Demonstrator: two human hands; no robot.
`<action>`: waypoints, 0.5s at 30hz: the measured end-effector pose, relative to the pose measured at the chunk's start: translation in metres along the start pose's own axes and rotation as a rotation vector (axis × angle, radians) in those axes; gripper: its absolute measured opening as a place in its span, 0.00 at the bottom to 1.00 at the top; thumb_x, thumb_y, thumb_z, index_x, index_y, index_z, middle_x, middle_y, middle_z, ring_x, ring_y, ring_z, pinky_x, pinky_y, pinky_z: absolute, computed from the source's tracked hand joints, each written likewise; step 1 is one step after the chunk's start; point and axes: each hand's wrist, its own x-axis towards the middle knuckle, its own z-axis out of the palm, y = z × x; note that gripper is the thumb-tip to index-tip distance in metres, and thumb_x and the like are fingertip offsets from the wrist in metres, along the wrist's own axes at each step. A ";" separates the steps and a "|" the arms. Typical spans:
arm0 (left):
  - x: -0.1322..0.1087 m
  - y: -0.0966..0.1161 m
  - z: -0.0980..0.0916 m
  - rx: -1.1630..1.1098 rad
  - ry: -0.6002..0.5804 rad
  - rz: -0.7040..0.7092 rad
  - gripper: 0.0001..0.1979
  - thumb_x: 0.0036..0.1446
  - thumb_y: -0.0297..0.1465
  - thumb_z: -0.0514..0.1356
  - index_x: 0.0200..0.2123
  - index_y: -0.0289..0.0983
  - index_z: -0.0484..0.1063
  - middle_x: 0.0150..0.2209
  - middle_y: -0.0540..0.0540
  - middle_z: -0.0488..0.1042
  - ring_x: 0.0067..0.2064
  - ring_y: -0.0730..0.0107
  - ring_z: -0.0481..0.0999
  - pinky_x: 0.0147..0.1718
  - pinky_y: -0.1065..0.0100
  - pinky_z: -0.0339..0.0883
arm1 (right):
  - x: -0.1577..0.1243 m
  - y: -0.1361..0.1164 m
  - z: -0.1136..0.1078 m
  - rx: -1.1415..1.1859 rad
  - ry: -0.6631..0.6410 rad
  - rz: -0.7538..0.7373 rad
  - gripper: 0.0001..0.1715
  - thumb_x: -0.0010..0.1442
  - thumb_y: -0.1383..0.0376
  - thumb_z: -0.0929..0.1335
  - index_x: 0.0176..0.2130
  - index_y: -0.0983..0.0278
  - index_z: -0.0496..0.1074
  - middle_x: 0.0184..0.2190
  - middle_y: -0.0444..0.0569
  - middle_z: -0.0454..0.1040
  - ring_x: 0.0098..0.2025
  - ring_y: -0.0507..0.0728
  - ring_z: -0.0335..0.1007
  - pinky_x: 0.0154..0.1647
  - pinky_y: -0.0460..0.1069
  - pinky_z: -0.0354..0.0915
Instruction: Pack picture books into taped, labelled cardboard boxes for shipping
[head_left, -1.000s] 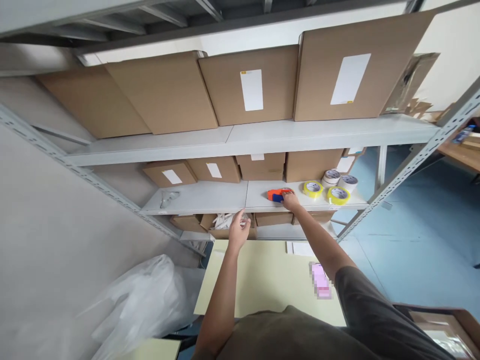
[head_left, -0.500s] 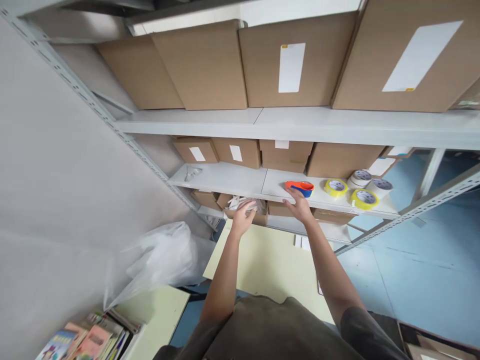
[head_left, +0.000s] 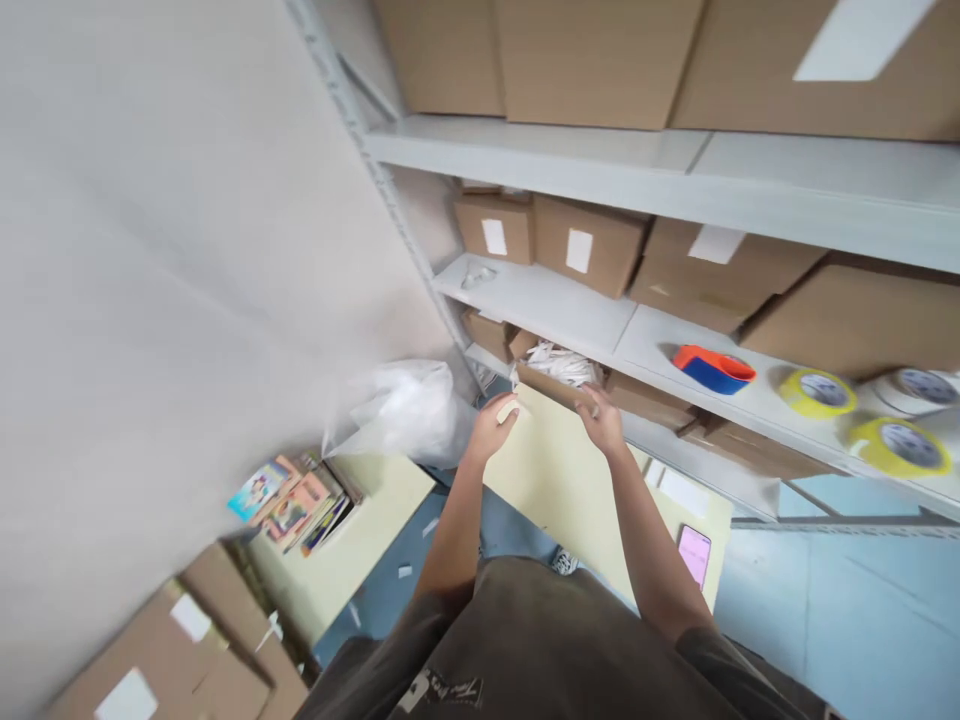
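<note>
While two bare hands flank an open box (head_left: 553, 385) of white strips (head_left: 561, 361) on the lower shelf (head_left: 729, 472), the right hand (head_left: 602, 422) is at the right end of the box's front wall, thumb set apart from the fingers; whether it pinches the cardboard, one cannot tell. The left hand (head_left: 491, 430), on the person's side of the box's left end, hangs by the edge of the worktop (head_left: 551, 465), fingers loosely curled, thumb apart, nothing in its grasp.

The step in hand appears to be taking hold of the box, judging by how the hands are placed. Any pull on it would likely call for the left hand at the opposite end and a level draw, so the loose strips stay inside.

Room looks tightest above and beside the box: the higher shelf (head_left: 551, 290) overhangs its back, and more boxes (head_left: 654, 402) sit close to its right. In front of the box the worktop runs as a flat stretch toward the person, with white paper (head_left: 682, 492) and a phone (head_left: 694, 555) to the box's right. A plastic bag (head_left: 420, 412) bulges left of the box, near the left forearm; rolls of tape (head_left: 817, 392) stand above and right of it.
</note>
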 end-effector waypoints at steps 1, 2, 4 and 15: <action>-0.006 -0.009 -0.013 -0.005 0.034 -0.009 0.18 0.68 0.35 0.63 0.59 0.43 0.80 0.61 0.42 0.80 0.63 0.57 0.78 0.65 0.54 0.70 | 0.004 -0.011 0.017 0.006 -0.031 -0.022 0.26 0.70 0.51 0.68 0.60 0.61 0.79 0.63 0.59 0.78 0.67 0.68 0.73 0.71 0.66 0.67; -0.013 -0.018 -0.028 -0.009 0.069 -0.020 0.18 0.68 0.35 0.63 0.59 0.43 0.80 0.61 0.42 0.80 0.63 0.57 0.78 0.65 0.54 0.71 | 0.007 -0.023 0.034 0.015 -0.065 -0.041 0.26 0.70 0.51 0.68 0.60 0.61 0.79 0.63 0.59 0.78 0.67 0.68 0.72 0.71 0.66 0.67; -0.028 -0.038 -0.061 -0.012 0.145 -0.044 0.18 0.68 0.34 0.63 0.59 0.42 0.80 0.61 0.41 0.80 0.63 0.56 0.78 0.64 0.53 0.71 | 0.010 -0.049 0.073 0.035 -0.140 -0.072 0.27 0.70 0.51 0.68 0.61 0.61 0.78 0.64 0.58 0.77 0.68 0.68 0.72 0.71 0.66 0.67; -0.166 -0.162 -0.297 0.079 0.497 -0.234 0.18 0.69 0.35 0.63 0.60 0.41 0.79 0.62 0.38 0.79 0.64 0.53 0.77 0.64 0.49 0.71 | -0.016 -0.195 0.334 0.135 -0.501 -0.216 0.28 0.70 0.52 0.68 0.63 0.58 0.78 0.67 0.56 0.75 0.70 0.66 0.69 0.74 0.65 0.63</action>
